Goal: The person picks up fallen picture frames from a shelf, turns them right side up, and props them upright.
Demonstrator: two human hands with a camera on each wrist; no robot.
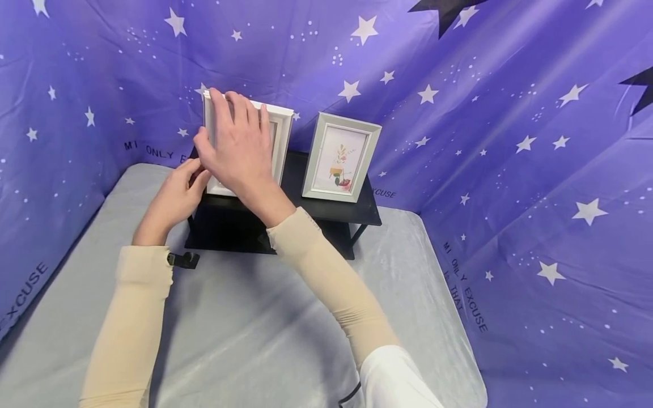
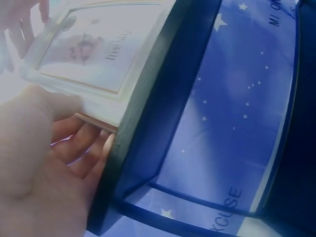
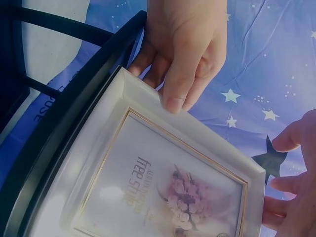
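Note:
A white picture frame (image 1: 283, 133) stands upright at the left end of a black two-tier shelf (image 1: 342, 212). Behind its glass, the right wrist view shows pink flowers and the words "free style" (image 3: 143, 182). My left hand (image 1: 176, 195) pinches the frame's lower left side, thumb (image 3: 175, 94) on the front and fingers round behind. Over the upper part of the frame lies my right hand (image 1: 240, 141), its spread fingers reaching the top edge and hiding much of the picture in the head view.
A silver-grey picture frame (image 1: 342, 158) with a plant print stands on the shelf's right side. The shelf rests on a table with a grey cloth (image 1: 245, 334). A purple star-patterned curtain (image 1: 510, 170) hangs behind and at both sides.

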